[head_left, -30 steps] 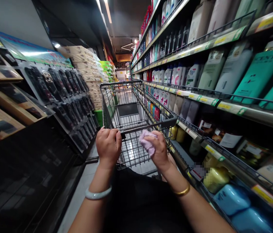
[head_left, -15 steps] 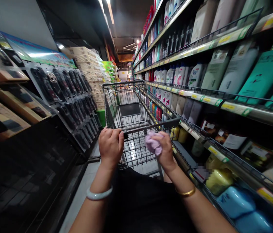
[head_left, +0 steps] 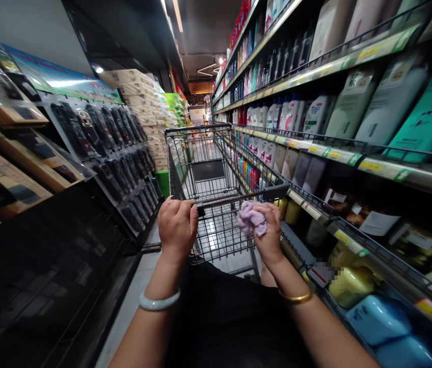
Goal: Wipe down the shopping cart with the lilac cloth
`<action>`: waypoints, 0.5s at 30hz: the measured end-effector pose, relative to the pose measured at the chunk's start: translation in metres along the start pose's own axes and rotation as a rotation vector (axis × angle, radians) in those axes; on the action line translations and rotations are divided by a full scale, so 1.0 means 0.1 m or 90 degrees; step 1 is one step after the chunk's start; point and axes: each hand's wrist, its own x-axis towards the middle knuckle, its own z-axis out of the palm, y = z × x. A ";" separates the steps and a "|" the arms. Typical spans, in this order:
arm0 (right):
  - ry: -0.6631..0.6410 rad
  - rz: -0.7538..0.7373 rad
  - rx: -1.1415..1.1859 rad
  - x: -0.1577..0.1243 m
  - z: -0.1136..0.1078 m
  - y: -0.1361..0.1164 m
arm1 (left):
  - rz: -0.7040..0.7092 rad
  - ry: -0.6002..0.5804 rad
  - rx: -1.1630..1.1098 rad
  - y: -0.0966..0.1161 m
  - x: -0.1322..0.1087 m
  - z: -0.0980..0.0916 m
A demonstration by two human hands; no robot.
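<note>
A dark wire shopping cart (head_left: 208, 170) stands in front of me, with no goods visible in its basket. My left hand (head_left: 177, 225) is wrapped round the left part of its handle, a pale bangle on the wrist. At the right end of the handle, my right hand (head_left: 268, 232) is closed round a crumpled light purple cloth (head_left: 252, 218). Whether its fingers also touch the handle is hard to tell. A gold bangle circles the right wrist.
Shelves of bottles (head_left: 354, 105) run close along the right side, their wire-edged rails near the cart. On the left are a rack of packaged dark items (head_left: 100, 128), framed boxes (head_left: 27, 158) and stacked cartons (head_left: 142, 102). A tiled aisle stretches ahead.
The right hand has shifted slightly right along the handle, and the cloth is turned and bunched differently. The near shelf bottles sit slightly further right in view. The left hand keeps its grip.
</note>
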 end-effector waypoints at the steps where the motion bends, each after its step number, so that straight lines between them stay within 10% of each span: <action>1: 0.013 0.009 0.000 0.05 -0.01 0.01 | 0.000 -0.002 0.000 -0.01 0.00 0.00; 15: -0.052 -0.040 -0.113 0.23 0.32 0.27 | -0.074 -0.057 -0.006 -0.27 0.15 0.18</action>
